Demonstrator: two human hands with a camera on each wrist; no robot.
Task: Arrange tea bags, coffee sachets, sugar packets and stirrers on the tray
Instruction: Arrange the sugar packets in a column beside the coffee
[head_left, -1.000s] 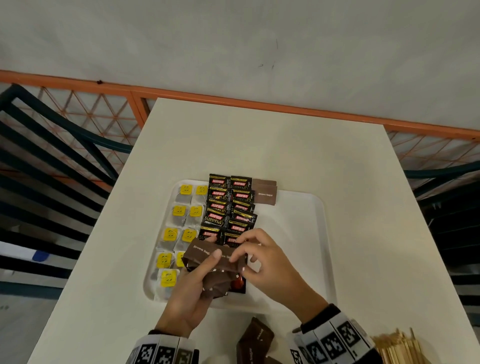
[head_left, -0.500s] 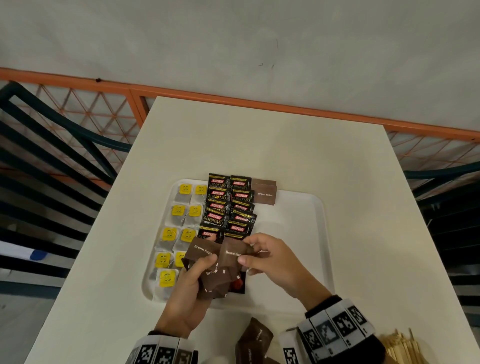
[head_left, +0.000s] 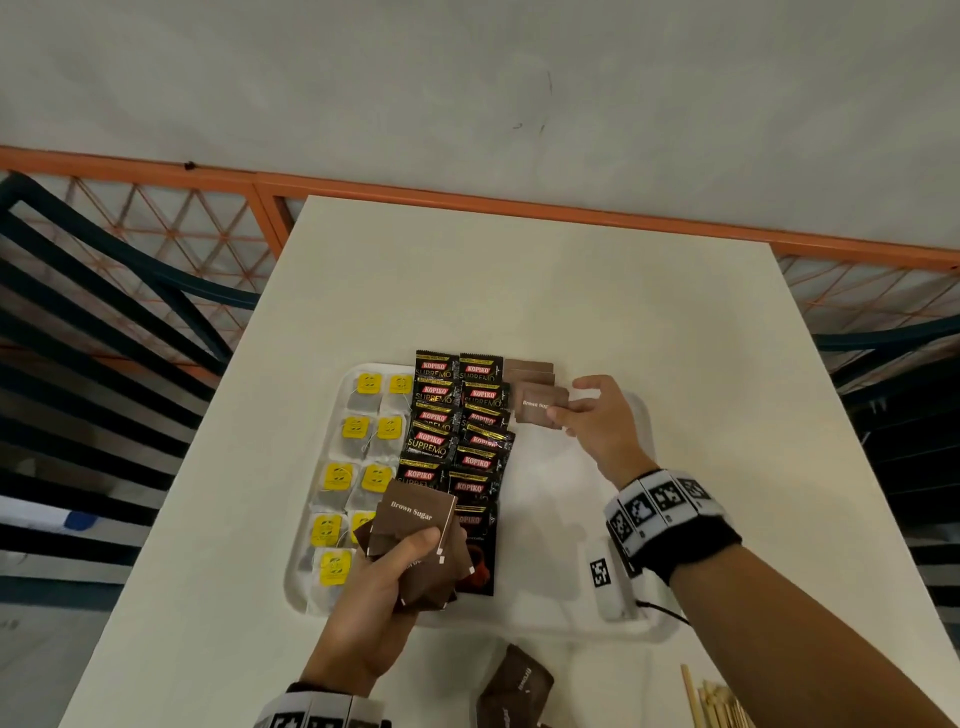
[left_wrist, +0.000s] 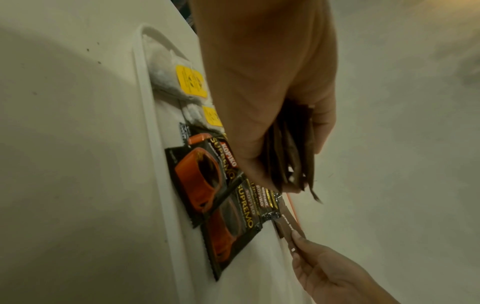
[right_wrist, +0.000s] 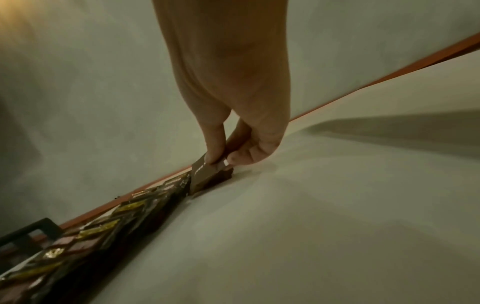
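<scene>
The head view alone takes in the whole white table, with the white tray on its near half and, at the near edge off the tray, a few loose brown sugar packets and a bundle of wooden stirrers. On the tray, the left columns hold tea bags with yellow tags, two across. Just right of them lie two overlapping columns of black Kopiko Supremo coffee sachets. Next right, at the far end of the tray, a short overlapping row of brown sugar packets is started; the right part of the tray is bare.

The left hand grips a fanned stack of Brown Sugar packets over the near end of the coffee columns; the left wrist view shows what the head view hides, the packets edge-on, clamped between curled fingers and palm, above the orange cups printed on the nearest sachets.

The right hand pinches a single sugar packet at its right end. The right wrist view shows thumb and forefinger closed on that packet, tilted, its lower edge at the packets already laid; whether it touches them I cannot tell.
</scene>
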